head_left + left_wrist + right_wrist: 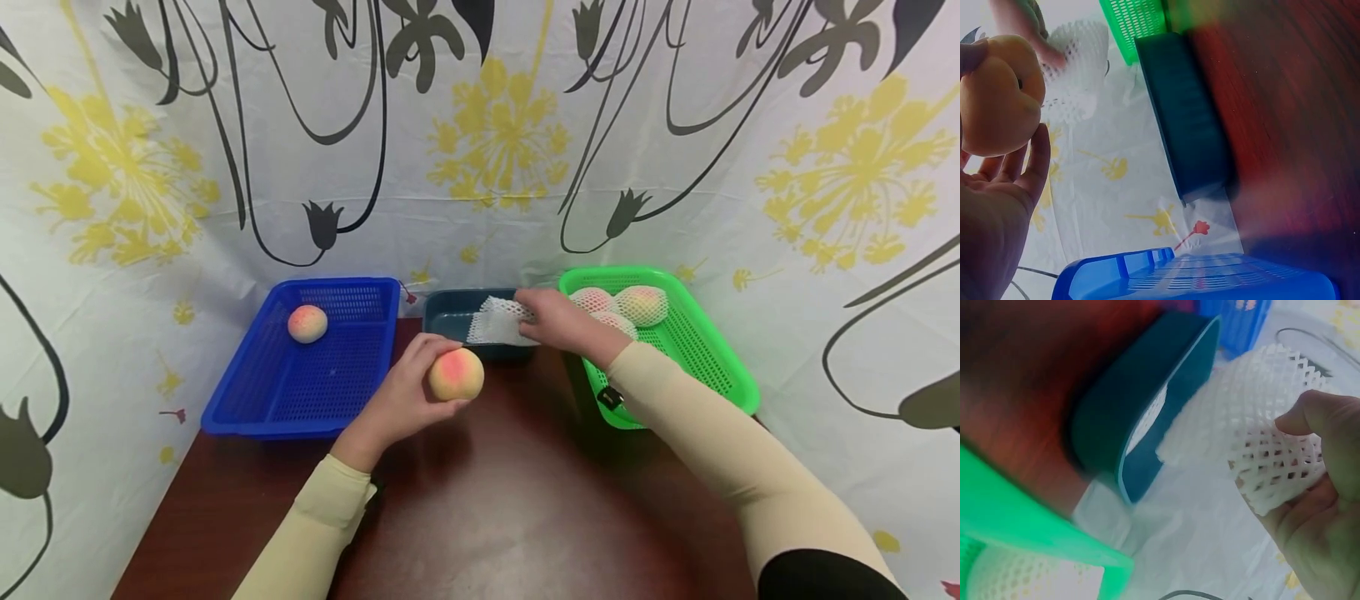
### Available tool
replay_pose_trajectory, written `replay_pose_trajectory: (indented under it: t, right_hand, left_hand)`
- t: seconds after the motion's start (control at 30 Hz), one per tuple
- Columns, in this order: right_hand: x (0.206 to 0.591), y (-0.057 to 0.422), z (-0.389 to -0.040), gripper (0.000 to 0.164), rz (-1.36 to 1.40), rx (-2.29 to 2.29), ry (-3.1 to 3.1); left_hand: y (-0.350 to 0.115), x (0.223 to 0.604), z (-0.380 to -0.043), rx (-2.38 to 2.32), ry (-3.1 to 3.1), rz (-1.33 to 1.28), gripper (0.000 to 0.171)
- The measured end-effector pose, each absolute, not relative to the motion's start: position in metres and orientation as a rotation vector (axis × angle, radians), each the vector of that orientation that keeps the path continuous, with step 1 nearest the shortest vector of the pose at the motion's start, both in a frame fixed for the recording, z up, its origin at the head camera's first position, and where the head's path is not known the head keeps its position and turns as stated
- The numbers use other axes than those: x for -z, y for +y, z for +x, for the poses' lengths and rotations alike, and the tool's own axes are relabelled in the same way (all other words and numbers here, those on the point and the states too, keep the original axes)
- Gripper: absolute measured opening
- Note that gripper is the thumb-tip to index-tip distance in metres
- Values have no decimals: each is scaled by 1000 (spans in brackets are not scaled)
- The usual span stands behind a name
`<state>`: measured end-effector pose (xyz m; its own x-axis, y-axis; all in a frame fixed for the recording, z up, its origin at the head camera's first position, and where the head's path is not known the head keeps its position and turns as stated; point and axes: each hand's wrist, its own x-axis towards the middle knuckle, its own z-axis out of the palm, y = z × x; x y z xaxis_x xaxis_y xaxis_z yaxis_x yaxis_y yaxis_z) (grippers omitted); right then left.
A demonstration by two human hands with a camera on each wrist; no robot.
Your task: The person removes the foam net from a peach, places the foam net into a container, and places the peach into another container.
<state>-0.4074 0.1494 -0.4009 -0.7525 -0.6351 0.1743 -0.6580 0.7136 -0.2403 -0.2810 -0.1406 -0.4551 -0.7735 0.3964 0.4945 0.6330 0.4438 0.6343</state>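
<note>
My left hand (408,387) grips a bare peach (456,374), yellow with a red blush, above the table's middle. In the left wrist view the fingers and thumb wrap the peach (1004,94), whose stem hollow shows. With thumb and fingers my right hand (558,321) pinches a white foam net sleeve (498,322) over the dark teal bin (450,312). The sleeve (1241,425) hangs flattened and without fruit in the right wrist view. Inside the bin, part of another white net (1147,422) shows.
At the left, a blue basket (330,375) holds one bare peach (307,323). A green basket (705,358) at the right holds several peaches in foam nets (641,306). Behind the containers rises a patterned white cloth (480,225). The brown table (540,500) is glossy.
</note>
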Motion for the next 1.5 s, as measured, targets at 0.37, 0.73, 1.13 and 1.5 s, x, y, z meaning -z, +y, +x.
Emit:
replay_pose_trajectory:
  t: [0.37,0.73,1.13,1.5]
  right_hand:
    - [413,131,-451,14,987,-191,-2759]
    - [464,128,-470,14,900,-124,-2739]
    - [470,132,-479,35,964,-560,-3105]
    - [477,117,-488,17,1030,-436,-3166]
  left_hand:
    - [-144,456,-281,1228,-2438,-869,74]
    - [-142,456,-282,1227,-2435,-874,74]
    - [-146,456,-282,1229,-2475,-839,75]
    - [-150,450,-281,1207,-2470,-832,72]
